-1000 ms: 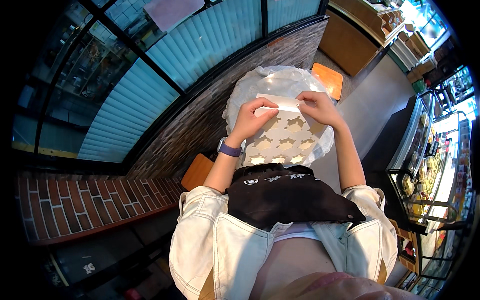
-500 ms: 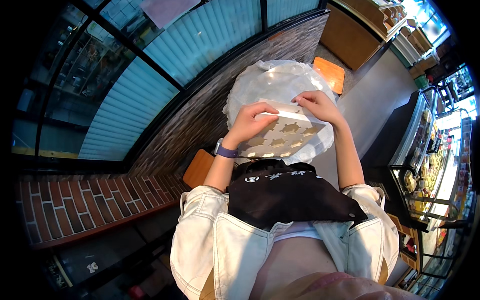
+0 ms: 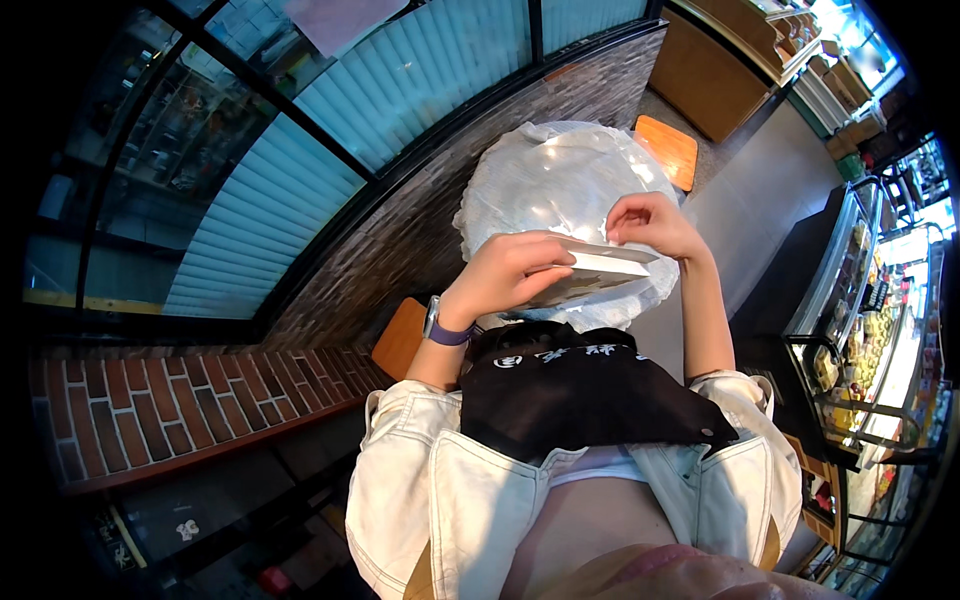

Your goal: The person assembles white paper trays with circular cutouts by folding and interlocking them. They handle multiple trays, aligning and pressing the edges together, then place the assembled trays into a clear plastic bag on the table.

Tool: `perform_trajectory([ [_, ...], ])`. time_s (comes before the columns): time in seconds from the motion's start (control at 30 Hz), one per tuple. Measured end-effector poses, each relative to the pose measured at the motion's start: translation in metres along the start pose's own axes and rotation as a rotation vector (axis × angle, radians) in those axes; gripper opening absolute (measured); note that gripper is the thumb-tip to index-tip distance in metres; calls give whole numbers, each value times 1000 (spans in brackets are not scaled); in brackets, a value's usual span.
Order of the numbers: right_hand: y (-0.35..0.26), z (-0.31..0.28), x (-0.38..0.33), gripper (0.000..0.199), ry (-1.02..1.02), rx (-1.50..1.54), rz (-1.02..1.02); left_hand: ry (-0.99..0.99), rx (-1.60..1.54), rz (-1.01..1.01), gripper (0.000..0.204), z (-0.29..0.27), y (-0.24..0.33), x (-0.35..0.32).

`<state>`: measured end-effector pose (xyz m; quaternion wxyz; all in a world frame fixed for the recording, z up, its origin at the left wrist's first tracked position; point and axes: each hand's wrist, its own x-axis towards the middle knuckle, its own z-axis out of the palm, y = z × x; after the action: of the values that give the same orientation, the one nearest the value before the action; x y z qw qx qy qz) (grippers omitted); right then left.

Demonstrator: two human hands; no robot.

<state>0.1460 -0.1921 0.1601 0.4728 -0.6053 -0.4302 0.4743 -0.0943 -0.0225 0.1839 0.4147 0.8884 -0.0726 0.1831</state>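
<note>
My left grip pinches the left part of a white cardboard piece between thumb and fingers. My right grip is curled, its fingertips just beside the piece's far edge; I cannot tell whether they pinch it. The piece is tilted, seen nearly edge-on, between me and the far side of a round tabletop under a crinkled, translucent cover. A purple watch strap circles my left wrist. Beyond the tabletop stands an orange seat; a glass display case lies off to my right.
</note>
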Motion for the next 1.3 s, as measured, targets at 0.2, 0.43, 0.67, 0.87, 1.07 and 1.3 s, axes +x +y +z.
perform_trajectory([
  [0.2, 77, 0, 21, 21, 748, 327, 43, 284, 10, -99, 14, -39, 1, -12],
  [0.43, 190, 43, 29, 27, 563, 111, 124, 1004, -213, -280, 14, -52, -53, -31],
  [0.67, 96, 77, 2, 53, 430, 1047, -13, 1407, -709, -404, 24, -36, -95, -47],
  [0.87, 92, 95, 11, 29, 468, 642, 50, 1474, -731, -461, 23, -12, -91, -40],
  [1.07, 109, 96, 14, 11, 620, 639, 93, 1420, -743, -400, 23, 2, -94, -40],
  [1.3, 104, 93, 8, 11, 640, 589, 14, 1442, -821, -487, 23, 17, -101, -51],
])
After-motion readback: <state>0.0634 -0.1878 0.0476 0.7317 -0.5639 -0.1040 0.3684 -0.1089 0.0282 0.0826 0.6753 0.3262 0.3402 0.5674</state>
